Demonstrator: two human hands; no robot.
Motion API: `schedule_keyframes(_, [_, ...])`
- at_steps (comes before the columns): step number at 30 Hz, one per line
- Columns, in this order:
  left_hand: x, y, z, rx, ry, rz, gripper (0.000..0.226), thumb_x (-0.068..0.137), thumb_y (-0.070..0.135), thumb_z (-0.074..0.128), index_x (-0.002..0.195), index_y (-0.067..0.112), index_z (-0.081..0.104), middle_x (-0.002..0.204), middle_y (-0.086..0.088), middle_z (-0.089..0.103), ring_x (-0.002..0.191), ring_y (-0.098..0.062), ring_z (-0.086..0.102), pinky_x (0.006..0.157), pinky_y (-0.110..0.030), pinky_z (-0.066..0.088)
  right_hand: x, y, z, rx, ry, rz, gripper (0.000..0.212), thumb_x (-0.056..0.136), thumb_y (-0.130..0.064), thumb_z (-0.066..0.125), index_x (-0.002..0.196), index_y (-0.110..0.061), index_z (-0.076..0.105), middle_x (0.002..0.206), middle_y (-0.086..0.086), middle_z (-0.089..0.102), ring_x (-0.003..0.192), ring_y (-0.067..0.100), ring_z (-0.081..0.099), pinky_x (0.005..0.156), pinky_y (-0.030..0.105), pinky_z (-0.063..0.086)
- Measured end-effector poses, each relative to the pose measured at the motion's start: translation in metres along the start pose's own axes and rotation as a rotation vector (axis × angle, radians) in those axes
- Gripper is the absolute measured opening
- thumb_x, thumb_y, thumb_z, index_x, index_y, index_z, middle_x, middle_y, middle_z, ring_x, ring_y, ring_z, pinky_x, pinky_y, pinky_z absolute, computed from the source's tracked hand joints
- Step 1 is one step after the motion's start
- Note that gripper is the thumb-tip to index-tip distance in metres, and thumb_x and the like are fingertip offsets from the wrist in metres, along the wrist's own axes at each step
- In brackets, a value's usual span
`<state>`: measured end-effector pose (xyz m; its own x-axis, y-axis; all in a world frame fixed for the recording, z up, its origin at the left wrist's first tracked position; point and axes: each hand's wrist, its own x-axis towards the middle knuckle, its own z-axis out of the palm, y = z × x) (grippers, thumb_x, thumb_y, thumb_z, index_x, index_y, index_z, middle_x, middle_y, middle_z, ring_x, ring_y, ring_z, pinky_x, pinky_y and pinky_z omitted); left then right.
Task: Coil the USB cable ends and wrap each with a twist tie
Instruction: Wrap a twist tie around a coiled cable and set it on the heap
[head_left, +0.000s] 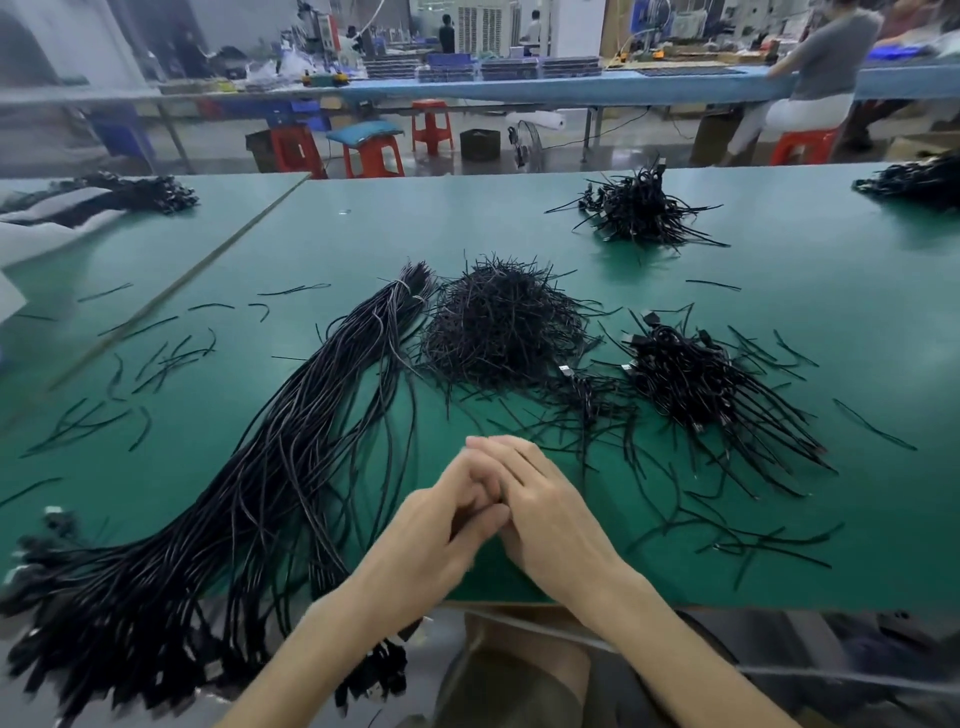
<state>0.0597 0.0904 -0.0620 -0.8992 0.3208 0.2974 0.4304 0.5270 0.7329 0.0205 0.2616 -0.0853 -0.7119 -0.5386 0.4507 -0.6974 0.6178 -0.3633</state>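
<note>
The left hand (441, 525) and right hand (550, 514) are pressed together at the near edge of the table (363, 228), so whether anything sits between the palms cannot be told; the left thumb side is smeared by blur. The cables (291, 467) spill over the near left corner, their plugs blurred and cut by the picture's edge. A pile (914, 179) at the far right corner is cut off. In the tie heap (498, 327) single ties cannot be told apart.

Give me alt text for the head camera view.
The left hand and right hand meet, fingers overlapping, over a green table, nothing visible in them. A long cable bundle lies left, a twist tie heap centre, cable coils right.
</note>
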Motion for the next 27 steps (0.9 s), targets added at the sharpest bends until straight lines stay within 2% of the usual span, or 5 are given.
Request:
schedule_keyframes(4, [0.007,0.007,-0.002,-0.306,-0.013,-0.114,0.015,0.103,0.016,0.059,0.103,0.029,0.050,0.068,-0.003,0.059,0.042,-0.017,0.049,0.044,-0.029,0.041,-0.002,-0.002,0.002,-0.025,0.133,0.055,0.034,0.079,0.002,0.064,0.110,-0.011,0.067,0.109,-0.001,0.066,0.115,0.018,0.053,0.097,0.035,0.047])
schedule_keyframes(7, [0.020,0.001,-0.018,-0.517,-0.177,-0.251,0.017,0.104,0.025,0.057,0.114,0.013,0.049,0.064,0.001,0.055,0.036,-0.019,0.040,0.041,-0.032,0.029,0.003,0.001,-0.002,0.226,0.292,0.412,0.030,0.095,0.006,0.049,0.104,-0.017,0.067,0.104,-0.004,0.062,0.100,0.013,0.057,0.090,0.030,0.047])
schedule_keyframes(11, [0.032,-0.012,-0.046,-0.629,-0.391,-0.287,0.027,0.103,0.032,0.061,0.119,0.011,0.060,0.070,-0.001,0.053,0.042,-0.015,0.035,0.041,-0.026,0.027,0.004,0.015,-0.014,0.547,0.520,0.738,0.035,0.111,-0.030,0.034,0.091,-0.026,0.063,0.084,-0.010,0.074,0.077,0.009,0.063,0.073,0.021,0.046])
schedule_keyframes(22, [0.099,-0.043,-0.038,-1.723,0.210,-0.384,0.041,0.098,0.018,0.064,0.135,0.001,0.063,0.108,-0.004,0.071,0.077,-0.006,0.067,0.061,-0.019,0.053,-0.002,0.017,-0.018,0.580,0.446,0.729,0.028,0.108,-0.029,0.042,0.089,-0.027,0.063,0.085,-0.012,0.075,0.058,0.003,0.054,0.063,0.028,0.039])
schedule_keyframes(27, [0.099,-0.050,-0.026,-1.741,0.343,-0.410,0.027,0.103,0.033,0.056,0.089,0.015,0.072,0.088,0.004,0.060,0.073,-0.009,0.060,0.069,-0.024,0.054,-0.005,0.015,-0.014,0.521,0.335,0.657,0.023,0.104,-0.028,0.052,0.087,-0.032,0.066,0.085,-0.007,0.073,0.059,-0.001,0.053,0.063,0.024,0.038])
